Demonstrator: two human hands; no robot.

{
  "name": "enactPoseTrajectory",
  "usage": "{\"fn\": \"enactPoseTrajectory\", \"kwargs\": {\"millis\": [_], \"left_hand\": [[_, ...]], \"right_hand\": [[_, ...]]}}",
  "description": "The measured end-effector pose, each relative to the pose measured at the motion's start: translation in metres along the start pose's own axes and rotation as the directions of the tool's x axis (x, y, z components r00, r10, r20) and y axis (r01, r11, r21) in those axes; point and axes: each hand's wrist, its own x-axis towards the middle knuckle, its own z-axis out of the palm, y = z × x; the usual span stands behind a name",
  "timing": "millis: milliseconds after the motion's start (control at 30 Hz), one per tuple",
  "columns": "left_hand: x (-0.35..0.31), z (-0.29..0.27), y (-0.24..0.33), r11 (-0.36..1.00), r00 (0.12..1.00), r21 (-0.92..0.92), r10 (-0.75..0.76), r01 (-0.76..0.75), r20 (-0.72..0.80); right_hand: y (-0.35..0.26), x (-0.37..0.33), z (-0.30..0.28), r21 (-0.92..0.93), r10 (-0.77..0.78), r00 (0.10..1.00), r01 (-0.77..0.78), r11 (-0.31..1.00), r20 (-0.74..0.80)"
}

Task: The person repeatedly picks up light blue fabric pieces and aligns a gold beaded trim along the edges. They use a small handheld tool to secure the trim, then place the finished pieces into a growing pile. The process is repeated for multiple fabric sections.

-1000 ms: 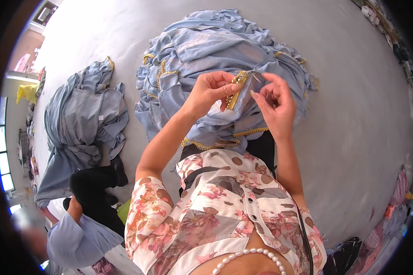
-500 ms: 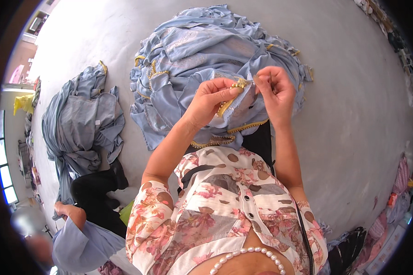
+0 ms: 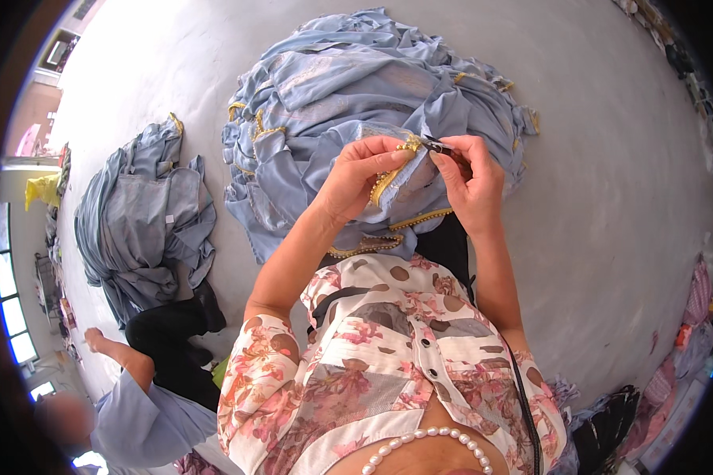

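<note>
2 heaps lie on the floor (image 3: 602, 198): the front heap (image 3: 348, 79) straight ahead of the person, the left heap (image 3: 146, 206) beyond a co-worker (image 3: 154, 419). Over the near part of the front heap, the trim (image 3: 383, 185) sits between the left hand (image 3: 364, 176) and the right hand (image 3: 474, 178). More cloth (image 3: 699, 293) is at the far right.

Open passage over floor (image 3: 602, 198) at right, blue cloth heap (image 3: 348, 83) blocking ahead, smaller pile (image 3: 142, 206) left
</note>
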Motion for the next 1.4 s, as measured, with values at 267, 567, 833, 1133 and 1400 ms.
{"fn": "enactPoseTrajectory", "kwargs": {"millis": [267, 567, 833, 1133, 1400], "left_hand": [[-0.004, 0.008, 0.002, 0.992, 0.997, 0.110, 0.060, -0.055, -0.042], [-0.006, 0.021, -0.003, 0.856, 0.980, 0.497, 0.191, -0.142, -0.049], [-0.005, 0.027, -0.001, 0.841, 0.969, 0.516, 0.234, -0.164, -0.073], [-0.005, 0.027, -0.007, 0.782, 0.955, 0.598, 0.284, -0.178, -0.087], [-0.006, 0.031, 0.003, 0.765, 0.954, 0.619, 0.288, -0.180, -0.078]], "right_hand": [[0.002, 0.002, -0.012, 0.236, 0.099, 0.985, -0.065, 0.970, -0.138], [-0.008, -0.003, -0.004, -0.146, -0.047, 0.999, 0.047, 0.988, -0.001], [-0.009, -0.005, -0.002, -0.085, 0.003, 0.999, -0.006, 0.996, -0.036], [-0.004, -0.007, -0.001, -0.246, -0.098, 0.994, 0.083, 0.966, -0.048], [-0.003, -0.008, -0.001, 0.076, 0.136, 0.990, -0.132, 0.988, -0.039]]}}
